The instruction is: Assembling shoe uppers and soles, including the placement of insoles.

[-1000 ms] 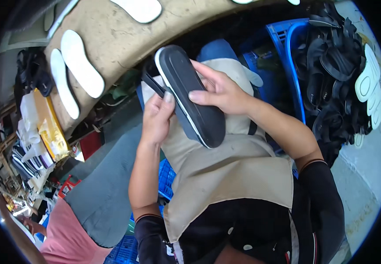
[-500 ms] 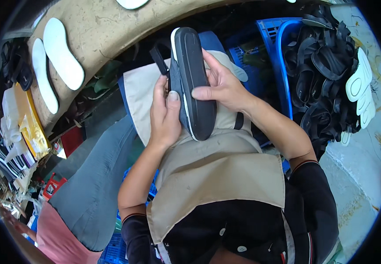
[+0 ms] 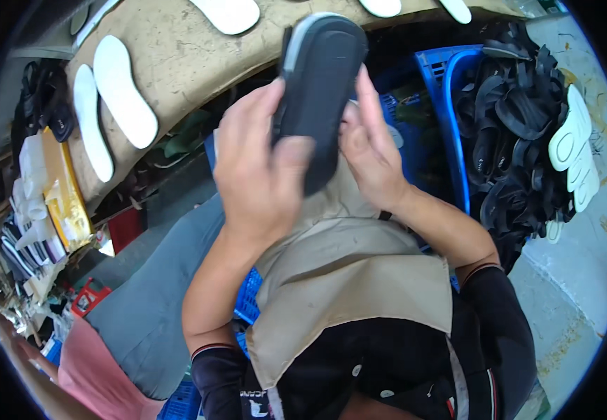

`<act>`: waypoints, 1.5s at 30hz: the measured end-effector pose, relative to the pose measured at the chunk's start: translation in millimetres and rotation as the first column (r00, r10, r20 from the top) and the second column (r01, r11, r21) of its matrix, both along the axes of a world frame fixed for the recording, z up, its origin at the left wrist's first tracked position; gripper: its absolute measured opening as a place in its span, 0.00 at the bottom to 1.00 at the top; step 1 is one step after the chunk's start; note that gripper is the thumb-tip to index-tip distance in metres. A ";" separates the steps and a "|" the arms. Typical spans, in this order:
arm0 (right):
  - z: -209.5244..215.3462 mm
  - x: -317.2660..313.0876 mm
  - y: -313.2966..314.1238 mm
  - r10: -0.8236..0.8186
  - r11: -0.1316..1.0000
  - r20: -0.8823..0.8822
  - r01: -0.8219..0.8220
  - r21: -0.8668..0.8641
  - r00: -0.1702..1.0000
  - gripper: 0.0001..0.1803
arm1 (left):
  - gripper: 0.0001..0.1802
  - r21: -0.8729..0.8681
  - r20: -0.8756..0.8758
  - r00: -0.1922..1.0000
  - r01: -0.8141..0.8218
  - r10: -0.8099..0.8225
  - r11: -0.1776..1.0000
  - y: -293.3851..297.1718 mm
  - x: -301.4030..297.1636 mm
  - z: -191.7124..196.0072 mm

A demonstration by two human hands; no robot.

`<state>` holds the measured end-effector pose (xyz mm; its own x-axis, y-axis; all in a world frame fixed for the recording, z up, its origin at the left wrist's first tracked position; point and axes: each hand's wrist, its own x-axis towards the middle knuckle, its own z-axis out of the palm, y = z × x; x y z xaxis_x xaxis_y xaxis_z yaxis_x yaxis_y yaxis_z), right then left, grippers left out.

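A black sandal is raised over my lap with its sole facing me, and a whitish edge shows along its upper left rim. My left hand, somewhat blurred, wraps the sandal's left side with the thumb across the sole. Against the right edge is my right hand, its fingers running up along the side. The sandal's upper and straps are mostly hidden behind the sole. Beneath it, a beige apron covers my lap.
White insoles lie on the curved brown worktable. At right, a blue crate stands by piled black sandals and pale soles. A person in grey trousers sits at left, near a yellow-taped box.
The sandal has moved up and away, turning its sole more toward me. My left hand has shifted up round its side; my right thumb has left the sole. The view has shifted slightly.
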<state>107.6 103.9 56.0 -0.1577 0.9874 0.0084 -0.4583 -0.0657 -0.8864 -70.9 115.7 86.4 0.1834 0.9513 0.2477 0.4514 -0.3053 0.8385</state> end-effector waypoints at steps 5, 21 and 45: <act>23.0 -35.0 0.9 0.057 0.963 0.264 -0.123 0.241 0.963 0.41 | 0.32 0.018 -0.468 0.860 -0.219 0.202 0.976 20.2 6.0 13.5; -66.7 -14.8 34.1 0.198 0.872 -0.118 -0.230 -0.431 0.973 0.13 | 0.32 -0.647 0.288 0.941 0.055 0.177 0.761 -32.4 -26.7 -78.3; -74.6 -9.1 9.1 0.849 0.378 -0.043 -0.661 -0.648 0.527 0.08 | 0.32 -0.649 0.313 0.842 -0.149 0.440 0.746 -37.3 -6.8 -101.0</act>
<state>98.5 113.0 -18.5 -0.7403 0.2423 -0.6270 0.2755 -0.7415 -0.6118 -77.7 78.3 -14.5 -0.1159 0.9143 -0.3881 -0.0094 0.3897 0.9209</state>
